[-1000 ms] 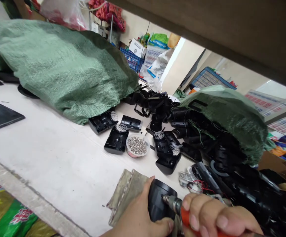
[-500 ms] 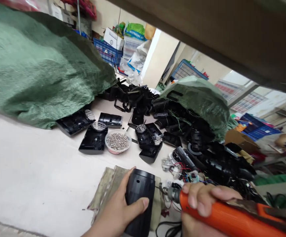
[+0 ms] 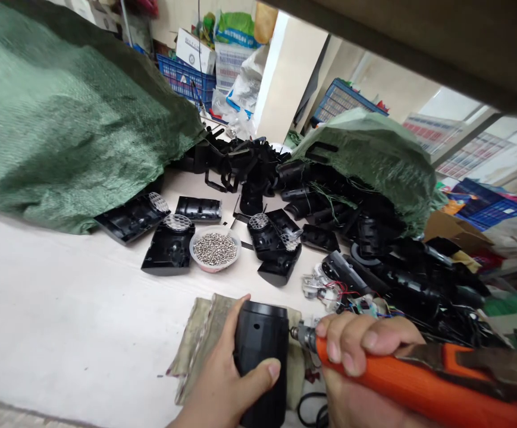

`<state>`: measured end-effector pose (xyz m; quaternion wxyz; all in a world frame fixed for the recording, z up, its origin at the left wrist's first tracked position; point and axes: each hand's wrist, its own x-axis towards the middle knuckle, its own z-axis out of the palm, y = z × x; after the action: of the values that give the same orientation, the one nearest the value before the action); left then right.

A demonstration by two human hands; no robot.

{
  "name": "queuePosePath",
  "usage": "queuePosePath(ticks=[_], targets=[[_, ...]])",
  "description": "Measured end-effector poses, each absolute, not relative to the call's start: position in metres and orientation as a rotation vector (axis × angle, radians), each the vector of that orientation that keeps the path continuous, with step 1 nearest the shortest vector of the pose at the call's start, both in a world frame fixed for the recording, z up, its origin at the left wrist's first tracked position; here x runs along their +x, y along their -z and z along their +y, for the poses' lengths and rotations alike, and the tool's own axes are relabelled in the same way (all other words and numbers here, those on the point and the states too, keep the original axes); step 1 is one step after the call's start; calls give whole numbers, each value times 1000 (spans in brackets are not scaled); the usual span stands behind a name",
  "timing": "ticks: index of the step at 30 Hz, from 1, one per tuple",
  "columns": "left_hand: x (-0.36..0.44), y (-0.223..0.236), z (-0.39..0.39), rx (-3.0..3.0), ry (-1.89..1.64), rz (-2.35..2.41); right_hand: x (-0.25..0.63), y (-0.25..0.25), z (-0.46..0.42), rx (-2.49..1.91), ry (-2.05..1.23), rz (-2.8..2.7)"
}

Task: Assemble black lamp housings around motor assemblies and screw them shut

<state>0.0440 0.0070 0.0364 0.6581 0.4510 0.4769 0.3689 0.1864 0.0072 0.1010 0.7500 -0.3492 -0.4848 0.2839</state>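
Observation:
My left hand (image 3: pixel 229 374) is wrapped round a black plastic housing (image 3: pixel 262 351), thumb across its front, holding it upright over a folded cloth (image 3: pixel 198 336). A small round hole shows near the top of the housing. In my right hand (image 3: pixel 365 356) is an orange electric screwdriver (image 3: pixel 414 383), lying nearly level. Its metal tip points left and is at the housing's right side; whether it touches cannot be made out. Beyond the cloth stands a clear bowl of small screws (image 3: pixel 215 249), with black half-shells (image 3: pixel 167 249) on its left and more shells (image 3: pixel 265 238) on its right.
A big green woven sack (image 3: pixel 71 119) covers the table's left rear. Another green sack (image 3: pixel 374 154) spills black parts at the right. Wired motor parts (image 3: pixel 325 288) lie right of the housing, near a black cable (image 3: pixel 312 410). A beam (image 3: pixel 419 47) crosses overhead.
The screwdriver's tip has come closer to the housing's right side. Both hands and the housing sit slightly further right in view, and the camera has shifted a little.

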Motion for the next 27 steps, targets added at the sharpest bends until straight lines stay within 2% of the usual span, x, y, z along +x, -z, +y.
queuePosePath(ticks=[9, 13, 27], targets=[[42, -34, 6, 1119, -855, 1060, 183, -115, 1, -784, -563, -877], [44, -43, 7, 979, -880, 1081, 189, -117, -19, -742, -523, -975], [48, -49, 11, 845, -880, 1054, 217, -99, -33, -738, -835, -1300]])
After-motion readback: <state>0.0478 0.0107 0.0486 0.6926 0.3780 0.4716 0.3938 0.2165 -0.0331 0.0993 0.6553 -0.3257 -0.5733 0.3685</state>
